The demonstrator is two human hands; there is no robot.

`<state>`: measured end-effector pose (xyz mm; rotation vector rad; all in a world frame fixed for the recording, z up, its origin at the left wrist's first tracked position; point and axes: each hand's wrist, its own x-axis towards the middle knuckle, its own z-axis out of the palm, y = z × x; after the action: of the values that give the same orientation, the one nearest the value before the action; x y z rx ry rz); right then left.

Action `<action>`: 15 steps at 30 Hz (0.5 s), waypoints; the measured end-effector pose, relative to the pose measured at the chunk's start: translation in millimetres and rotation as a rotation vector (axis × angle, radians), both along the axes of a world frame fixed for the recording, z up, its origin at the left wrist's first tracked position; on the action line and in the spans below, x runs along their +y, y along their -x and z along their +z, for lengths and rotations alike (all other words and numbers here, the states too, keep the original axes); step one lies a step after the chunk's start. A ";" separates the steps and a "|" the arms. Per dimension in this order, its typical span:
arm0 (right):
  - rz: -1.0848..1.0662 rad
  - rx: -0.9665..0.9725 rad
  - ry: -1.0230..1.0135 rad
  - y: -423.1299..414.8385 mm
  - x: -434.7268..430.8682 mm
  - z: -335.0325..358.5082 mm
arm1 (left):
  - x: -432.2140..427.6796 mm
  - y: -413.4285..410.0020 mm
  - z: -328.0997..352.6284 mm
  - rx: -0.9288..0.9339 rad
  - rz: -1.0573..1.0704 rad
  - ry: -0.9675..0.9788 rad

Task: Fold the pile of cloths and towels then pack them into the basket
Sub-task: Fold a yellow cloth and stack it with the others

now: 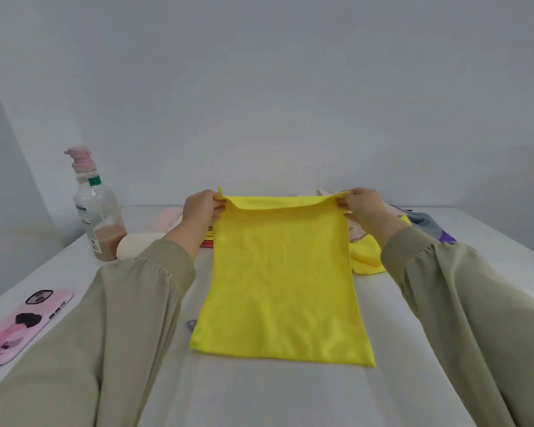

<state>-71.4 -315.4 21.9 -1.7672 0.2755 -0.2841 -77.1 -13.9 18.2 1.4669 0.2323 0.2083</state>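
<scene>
At frame centre, your left hand [199, 208] and right hand [364, 208] pinch the yellow cloth's [281, 282] far corners, its near edge resting on the tabletop [259, 396].

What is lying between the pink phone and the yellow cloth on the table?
The head view shows the left sleeve crossing the table between the pink phone and the yellow cloth.

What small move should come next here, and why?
The left hand and right hand each pinch a far corner of the yellow cloth, its near part flat on the table, so probably draw that edge toward the near edge to fold it in half.
</scene>
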 end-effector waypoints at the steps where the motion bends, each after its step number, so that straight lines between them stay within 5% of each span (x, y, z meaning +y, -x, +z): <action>1: 0.001 -0.003 -0.046 -7.1 0.5 1.4 | 0.2 -3.5 0.2 -0.006 -0.007 0.033; 10: -0.064 0.081 -0.241 3.9 -1.2 -38.6 | -0.2 8.6 -46.9 0.111 0.089 0.211; 15: -0.086 -0.030 -0.317 65.5 -1.2 -75.8 | 0.7 55.7 -80.8 0.091 0.042 0.226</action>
<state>-136.9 -316.6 -53.9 -1.4394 0.3552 -0.3103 -132.8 -13.2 -62.6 1.2489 0.3495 0.1438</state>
